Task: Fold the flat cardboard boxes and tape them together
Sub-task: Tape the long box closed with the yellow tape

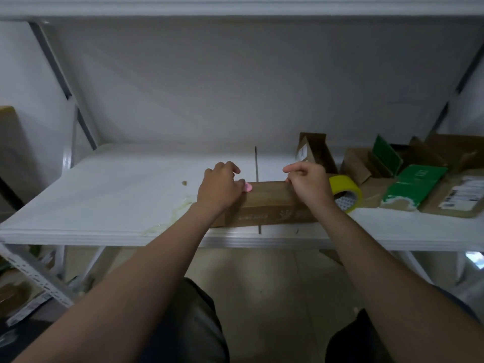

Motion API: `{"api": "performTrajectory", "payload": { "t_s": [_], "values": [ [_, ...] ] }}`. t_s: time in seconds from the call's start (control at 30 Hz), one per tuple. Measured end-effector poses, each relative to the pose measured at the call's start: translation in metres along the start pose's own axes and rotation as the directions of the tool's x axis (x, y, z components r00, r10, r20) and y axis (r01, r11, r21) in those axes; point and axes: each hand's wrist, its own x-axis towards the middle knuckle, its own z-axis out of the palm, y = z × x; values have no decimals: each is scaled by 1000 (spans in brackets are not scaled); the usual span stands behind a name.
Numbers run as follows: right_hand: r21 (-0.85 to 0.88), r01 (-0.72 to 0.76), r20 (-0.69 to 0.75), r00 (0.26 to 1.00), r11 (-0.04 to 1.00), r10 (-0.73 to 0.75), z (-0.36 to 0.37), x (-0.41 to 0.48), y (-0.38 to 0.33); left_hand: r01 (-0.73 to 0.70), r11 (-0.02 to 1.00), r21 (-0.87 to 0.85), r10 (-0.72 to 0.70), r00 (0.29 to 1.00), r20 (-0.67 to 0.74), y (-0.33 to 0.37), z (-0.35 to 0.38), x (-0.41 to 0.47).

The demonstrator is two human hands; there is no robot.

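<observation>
Brown cardboard box (267,203), folded up and closed, lies lengthwise on the white shelf (117,195), at the middle of its front edge, faint print on the near side. Both hands on it.

Left hand (218,188) sits over the box's left end, fingers curled, holding a small pink thing (247,187) against the top of the box. What the pink thing is: too small to tell. Thumb hidden.

Right hand (310,183) at the box's right end, lower fingers curled with tips touching the top far edge, forefinger sticking out leftward above the box. Whether it actually grips the box or anything else, cannot tell.

Yellow tape roll (345,191) stands tilted just beside the box's right end, partly behind the right wrist.

Toward the shelf's right end: an open brown carton (314,150) near the back, green boxes (416,184) among more opened cardboard, and a labelled parcel (458,195) at the far right.

Small brown scrap (185,182) lies left of the left hand, apart from it. Crumpled clear strands (178,208) trail from near the left wrist to the front edge. Beige floor (275,279) shows below the shelf, between the forearms.
</observation>
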Motion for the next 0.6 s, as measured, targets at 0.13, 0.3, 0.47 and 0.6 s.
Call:
{"api": "performTrajectory", "payload": {
  "t_s": [0.13,0.3,0.47,0.6],
  "values": [
    [-126,73,-120,989,989,-88,-28,9,26,-193,972,136,191,981,22,34,14,-6],
    [-387,26,-138,987,922,-86,-52,18,48,-413,887,208,369,903,221,78,43,-4],
    [-546,-32,13,999,837,47,-76,29,71,-440,834,333,327,881,342,90,72,-9],
    [-620,23,88,995,784,40,-83,35,85,-421,824,379,337,902,269,87,80,-11]
  ]
}}
